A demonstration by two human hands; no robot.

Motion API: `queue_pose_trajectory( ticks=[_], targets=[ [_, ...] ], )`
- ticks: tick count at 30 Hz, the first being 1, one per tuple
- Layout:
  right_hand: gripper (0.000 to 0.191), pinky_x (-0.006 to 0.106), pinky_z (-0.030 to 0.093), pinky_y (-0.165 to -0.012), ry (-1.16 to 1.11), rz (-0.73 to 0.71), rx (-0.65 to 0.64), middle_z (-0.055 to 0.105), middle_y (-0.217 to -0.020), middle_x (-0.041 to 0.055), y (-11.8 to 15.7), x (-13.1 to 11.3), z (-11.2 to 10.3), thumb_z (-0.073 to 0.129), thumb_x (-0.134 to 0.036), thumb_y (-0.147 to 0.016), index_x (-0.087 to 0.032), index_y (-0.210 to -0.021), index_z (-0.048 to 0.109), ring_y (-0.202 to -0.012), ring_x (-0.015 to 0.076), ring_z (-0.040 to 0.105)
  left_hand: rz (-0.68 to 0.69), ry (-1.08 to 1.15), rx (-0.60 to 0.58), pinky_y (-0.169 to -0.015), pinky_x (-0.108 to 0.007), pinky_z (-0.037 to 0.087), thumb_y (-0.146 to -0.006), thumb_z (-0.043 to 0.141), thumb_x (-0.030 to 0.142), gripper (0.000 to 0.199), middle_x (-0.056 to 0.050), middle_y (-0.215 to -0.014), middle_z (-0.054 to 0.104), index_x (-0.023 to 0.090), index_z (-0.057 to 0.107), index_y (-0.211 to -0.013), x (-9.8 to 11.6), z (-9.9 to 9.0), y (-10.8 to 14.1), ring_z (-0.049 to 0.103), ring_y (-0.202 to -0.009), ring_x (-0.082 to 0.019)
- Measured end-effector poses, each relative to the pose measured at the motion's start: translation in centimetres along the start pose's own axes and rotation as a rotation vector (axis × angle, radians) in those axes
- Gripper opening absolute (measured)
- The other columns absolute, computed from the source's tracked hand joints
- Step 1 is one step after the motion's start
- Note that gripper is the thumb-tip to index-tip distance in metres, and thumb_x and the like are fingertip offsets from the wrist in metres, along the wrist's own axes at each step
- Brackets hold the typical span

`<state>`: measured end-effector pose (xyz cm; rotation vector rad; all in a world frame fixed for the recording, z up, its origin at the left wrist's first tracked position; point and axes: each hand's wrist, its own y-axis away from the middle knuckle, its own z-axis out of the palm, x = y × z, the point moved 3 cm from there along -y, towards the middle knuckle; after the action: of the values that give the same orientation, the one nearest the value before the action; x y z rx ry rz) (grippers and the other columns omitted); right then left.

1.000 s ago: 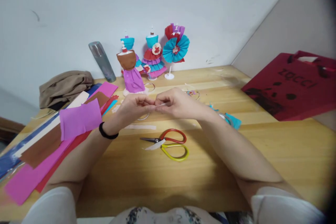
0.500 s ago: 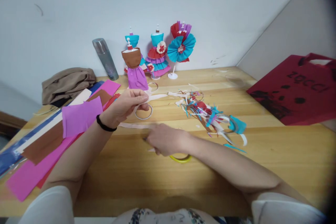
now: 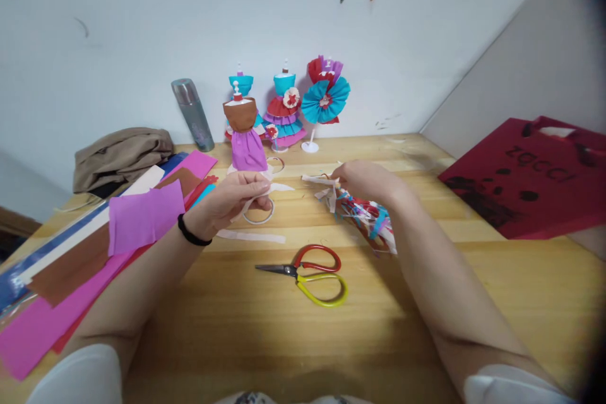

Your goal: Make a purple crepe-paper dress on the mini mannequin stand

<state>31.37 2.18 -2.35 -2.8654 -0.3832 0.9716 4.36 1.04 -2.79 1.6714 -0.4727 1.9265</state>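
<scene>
My left hand [image 3: 243,196] is closed in a pinch, with a thin pale paper strip [image 3: 248,204] between thumb and fingers. Partly behind those fingers lies a white ring [image 3: 259,221], like a tape roll. My right hand [image 3: 362,178] reaches to the far end of a pile of paper scraps [image 3: 367,214] in white, red, blue and purple; its fingertips are mostly hidden. Between my arms, scissors [image 3: 296,271] with one red and one yellow handle lie on the table, blades pointing left. Another pale strip [image 3: 253,237] lies below my left hand.
Behind my hands stand small dress forms in paper dresses, one with a brown top and purple skirt [image 3: 249,150]. Coloured paper sheets [image 3: 142,214] and brown cloth [image 3: 125,150] lie left. A grey bottle [image 3: 193,115] leans on the wall. A red bag [image 3: 525,177] stands right.
My right hand has moved away from the scissors, over to the scrap pile up and to the right. The scissors are now fully visible. My left hand keeps its pinch.
</scene>
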Motion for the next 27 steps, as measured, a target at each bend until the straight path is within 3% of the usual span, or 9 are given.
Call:
queue_pose_trajectory(
  ticks=[3,5,7,9,12,15,19,22,27],
  targets=[
    [0.018,0.034,0.044,-0.075,0.053,0.037,0.084,0.075,-0.083,0.0148,0.2,-0.7,-0.1,0.062,-0.006,-0.077,-0.014,-0.084,0.075,-0.079,0.0227,0.067,-0.008,0.002,-0.013,-0.059,-0.022,0.045,-0.069,0.084,0.04,0.035,-0.001,-0.056,0.062,0.013,0.062,-0.063,-0.3,0.2,0.0,0.061,-0.059,-0.011],
    [0.019,0.035,0.048,-0.081,-0.135,-0.019,0.04,0.076,-0.102,0.0132,0.4,-2.7,0.9,0.062,-0.023,-0.086,-0.017,-0.099,0.074,-0.09,0.0237,0.068,-0.011,0.003,-0.024,-0.06,-0.022,0.046,-0.071,0.084,0.039,0.035,-0.001,-0.057,0.062,0.013,0.062,-0.063,-0.3,0.4,0.0,0.061,-0.059,-0.011],
    [0.031,0.035,0.051,-0.083,-0.475,-0.11,-0.109,0.075,-0.103,0.0097,0.7,-5.0,2.6,0.063,-0.036,-0.086,-0.019,-0.111,0.07,-0.098,0.0233,0.068,-0.009,0.005,-0.035,-0.061,-0.023,0.047,-0.071,0.083,0.04,0.034,-0.001,-0.057,0.062,0.013,0.063,-0.063,-0.4,0.5,0.0,0.061,-0.06,-0.012],
    [0.04,0.032,0.05,-0.077,-0.64,-0.152,-0.215,0.074,-0.093,0.0057,0.9,-6.6,4.1,0.07,-0.04,-0.08,-0.019,-0.114,0.068,-0.088,0.0196,0.068,0.002,0.005,-0.041,-0.061,-0.023,0.047,-0.071,0.083,0.04,0.034,-0.001,-0.057,0.061,0.014,0.063,-0.063,-0.4,0.5,-0.1,0.061,-0.06,-0.012],
    [0.03,0.026,0.045,-0.065,-0.752,-0.086,-0.249,0.068,-0.072,0.0001,1.1,-7.2,5.3,0.075,-0.041,-0.073,-0.018,-0.091,0.069,-0.067,0.0133,0.06,0.003,-0.006,-0.03,-0.059,-0.023,0.046,-0.071,0.083,0.04,0.033,-0.001,-0.057,0.062,0.014,0.064,-0.063,-0.5,0.3,-0.2,0.06,-0.059,-0.012],
    [0.022,0.025,0.039,-0.059,-0.767,-0.008,-0.205,0.066,-0.066,-0.0004,1.1,-6.8,5.0,0.076,-0.037,-0.069,-0.018,-0.072,0.065,-0.06,0.0109,0.054,0.003,-0.032,-0.008,-0.057,-0.022,0.044,-0.07,0.084,0.041,0.034,-0.002,-0.056,0.063,0.014,0.065,-0.064,-0.8,0.2,-0.2,0.059,-0.057,-0.011],
    [0.023,0.025,0.04,-0.06,-0.791,0.006,-0.171,0.064,-0.061,-0.0003,1.2,-7.0,4.1,0.077,-0.038,-0.066,-0.018,-0.064,0.065,-0.059,0.011,0.052,0.013,-0.105,-0.032,-0.058,-0.023,0.043,-0.073,0.081,0.047,0.036,-0.004,-0.061,0.067,0.013,0.069,-0.067,-1.1,0.3,-0.2,0.057,-0.056,-0.011],
    [0.028,0.025,0.04,-0.06,-0.788,0.012,-0.163,0.063,-0.058,0.0002,1.3,-7.3,3.8,0.078,-0.041,-0.065,-0.019,-0.06,0.063,-0.058,0.0111,0.052,0.043,-0.23,-0.018,-0.066,-0.025,0.047,-0.077,0.076,0.053,0.04,-0.007,-0.072,0.072,0.013,0.073,-0.074,-0.9,0.3,-0.3,0.062,-0.067,-0.014],
    [0.031,0.024,0.034,-0.053,-0.728,-0.009,-0.202,0.059,-0.055,-0.0015,1.5,-7.9,4.5,0.078,-0.045,-0.066,-0.018,-0.061,0.063,-0.053,0.0096,0.047,0.166,-0.315,0.038,-0.08,-0.029,0.049,-0.075,0.08,0.043,0.03,-0.007,-0.09,0.076,0.015,0.076,-0.087,-0.3,0.7,-0.3,0.066,-0.085,-0.018]
  ],
)
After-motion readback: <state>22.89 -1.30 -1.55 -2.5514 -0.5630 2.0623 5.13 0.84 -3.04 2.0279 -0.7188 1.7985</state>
